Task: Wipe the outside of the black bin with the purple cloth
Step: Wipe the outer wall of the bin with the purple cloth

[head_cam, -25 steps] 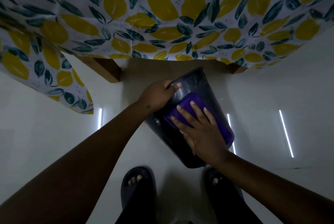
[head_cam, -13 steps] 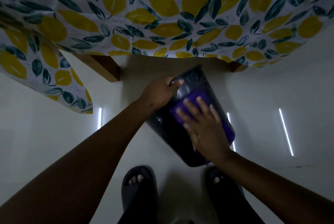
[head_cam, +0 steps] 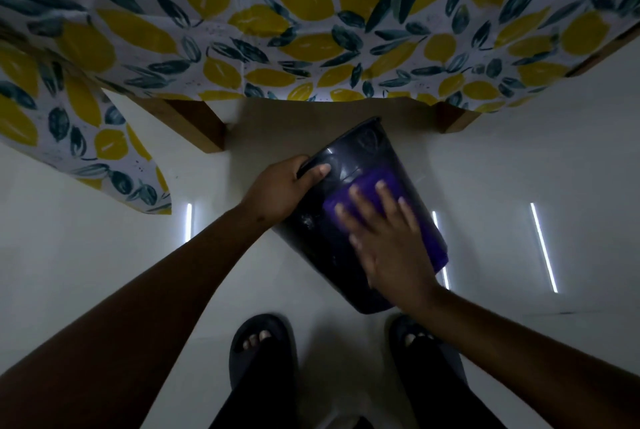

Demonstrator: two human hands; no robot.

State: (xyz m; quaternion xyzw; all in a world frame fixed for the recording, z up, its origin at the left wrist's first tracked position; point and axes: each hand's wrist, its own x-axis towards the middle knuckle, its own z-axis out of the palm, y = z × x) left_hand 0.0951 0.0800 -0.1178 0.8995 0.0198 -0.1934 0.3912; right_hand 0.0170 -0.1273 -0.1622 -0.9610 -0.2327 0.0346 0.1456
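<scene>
The black bin is tipped on the pale floor, just out from the edge of the lemon-print tablecloth, its mouth toward the table and its base near my sandals. My left hand is closed around its rim. My right hand, fingers spread, presses the purple cloth flat on the upturned side. Pushing too hard could roll the bin out of my grip, or bunch the cloth. The underside is hidden, and dim light and blur obscure any remaining dirt.

The pale floor bears two sandalled feet and wooden table legs.
</scene>
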